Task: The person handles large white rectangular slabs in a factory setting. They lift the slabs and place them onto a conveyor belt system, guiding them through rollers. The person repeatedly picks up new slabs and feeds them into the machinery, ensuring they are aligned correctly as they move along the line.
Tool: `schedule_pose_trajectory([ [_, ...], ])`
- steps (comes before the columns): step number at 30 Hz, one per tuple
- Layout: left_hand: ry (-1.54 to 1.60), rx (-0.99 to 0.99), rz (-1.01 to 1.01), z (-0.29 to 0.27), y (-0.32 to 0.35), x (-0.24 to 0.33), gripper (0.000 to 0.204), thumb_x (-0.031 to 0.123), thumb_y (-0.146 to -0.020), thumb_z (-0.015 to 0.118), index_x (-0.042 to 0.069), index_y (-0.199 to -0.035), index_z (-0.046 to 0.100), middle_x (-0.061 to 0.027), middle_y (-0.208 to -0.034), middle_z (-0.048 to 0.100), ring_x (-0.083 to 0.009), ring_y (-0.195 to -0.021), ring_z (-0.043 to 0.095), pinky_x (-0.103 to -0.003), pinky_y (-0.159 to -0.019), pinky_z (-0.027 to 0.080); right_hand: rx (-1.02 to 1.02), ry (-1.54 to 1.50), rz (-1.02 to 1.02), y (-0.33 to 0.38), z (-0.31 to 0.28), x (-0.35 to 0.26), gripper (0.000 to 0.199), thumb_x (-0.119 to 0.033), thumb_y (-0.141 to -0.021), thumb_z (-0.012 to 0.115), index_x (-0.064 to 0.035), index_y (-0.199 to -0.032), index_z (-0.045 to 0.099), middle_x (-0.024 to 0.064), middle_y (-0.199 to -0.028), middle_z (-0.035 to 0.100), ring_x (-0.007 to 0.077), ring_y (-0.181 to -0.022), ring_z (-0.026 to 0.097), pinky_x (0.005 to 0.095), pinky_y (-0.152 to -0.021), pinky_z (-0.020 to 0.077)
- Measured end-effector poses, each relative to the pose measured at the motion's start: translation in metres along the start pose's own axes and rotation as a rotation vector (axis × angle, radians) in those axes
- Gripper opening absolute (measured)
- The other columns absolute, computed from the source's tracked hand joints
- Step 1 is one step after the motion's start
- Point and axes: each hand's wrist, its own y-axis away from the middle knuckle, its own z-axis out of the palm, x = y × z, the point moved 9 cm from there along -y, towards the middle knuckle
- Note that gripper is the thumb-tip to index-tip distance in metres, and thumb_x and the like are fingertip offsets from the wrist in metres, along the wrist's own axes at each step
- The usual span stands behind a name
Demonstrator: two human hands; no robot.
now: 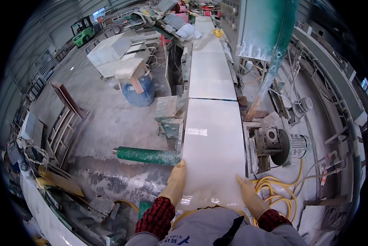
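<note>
A long white polished slab (pixel 214 156) lies flat in front of me on a narrow conveyor line. My left hand (pixel 175 182), in a tan glove, grips its left edge near my body. On the opposite edge, my right hand (pixel 250 197), gloved alike, holds on a little closer to me. Both hands' fingers are curled at the sides, partly hidden by the slab's edges. Beyond a thin dark gap, another white slab (pixel 210 78) continues the row. Light reflects off the near slab's surface.
A green roller (pixel 147 156) juts out left of the line. To the right sit a motor with a gearbox (pixel 280 143) and a coiled yellow hose (pixel 276 190). A blue drum (pixel 139 92) stands far left; a green-white machine cabinet (pixel 259 30) rises far right. Behind is a green forklift (pixel 83 33).
</note>
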Motion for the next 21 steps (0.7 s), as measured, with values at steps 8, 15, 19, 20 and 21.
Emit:
schedule_pose_trajectory([
  [8,0.116,-0.007,0.067,0.017,-0.046,-0.018,0.070,0.064,-0.111,0.046,0.007,-0.145,0.069,-0.0135,-0.125,0.079,-0.0249,-0.111,0.073,-0.041,-0.098,0.057,0.035,0.046,0.044,-0.005,-0.003,-0.021,0.060,-0.044,-0.103,0.074,0.0040,-0.137,0.066,0.0146,-0.119,0.075,0.0227,-0.102,0.072,0.0390,-0.090,0.0589],
  [15,-0.023,-0.006,0.024,0.007,-0.044,-0.003,0.075,0.068,-0.109,0.041,0.008,-0.142,0.071,-0.0136,-0.126,0.079,-0.0276,-0.111,0.075,-0.042,-0.097,0.057,0.012,0.049,0.027,-0.009,0.007,-0.031,0.063,-0.049,-0.105,0.071,0.0018,-0.143,0.066,0.0143,-0.129,0.076,0.0228,-0.115,0.071,0.0371,-0.100,0.0558],
  [19,-0.478,-0.002,0.086,-0.012,-0.002,0.042,0.086,0.077,-0.104,0.033,0.010,-0.142,0.072,-0.0125,-0.125,0.080,-0.0322,-0.113,0.076,-0.045,-0.098,0.057,0.058,0.222,0.124,-0.010,-0.004,-0.035,0.072,-0.052,-0.104,0.069,0.0033,-0.150,0.061,0.0169,-0.135,0.074,0.0258,-0.119,0.071,0.0378,-0.103,0.0548],
  [20,-0.568,-0.007,0.130,-0.014,-0.002,0.048,0.089,0.079,-0.103,0.031,0.011,-0.141,0.073,-0.0122,-0.124,0.081,-0.0332,-0.114,0.076,-0.045,-0.099,0.057,0.072,0.248,0.137,-0.024,-0.011,-0.019,0.075,-0.054,-0.104,0.069,0.0037,-0.152,0.059,0.0179,-0.137,0.073,0.0272,-0.120,0.071,0.0381,-0.103,0.0547],
  [21,-0.583,-0.038,0.122,-0.016,-0.007,0.045,0.088,0.079,-0.103,0.033,0.010,-0.141,0.073,-0.0128,-0.122,0.081,-0.0327,-0.113,0.076,-0.045,-0.099,0.057,0.084,0.277,0.150,-0.030,-0.014,-0.017,0.079,-0.055,-0.103,0.069,0.0041,-0.154,0.057,0.0188,-0.139,0.072,0.0285,-0.121,0.071,0.0385,-0.104,0.0546],
])
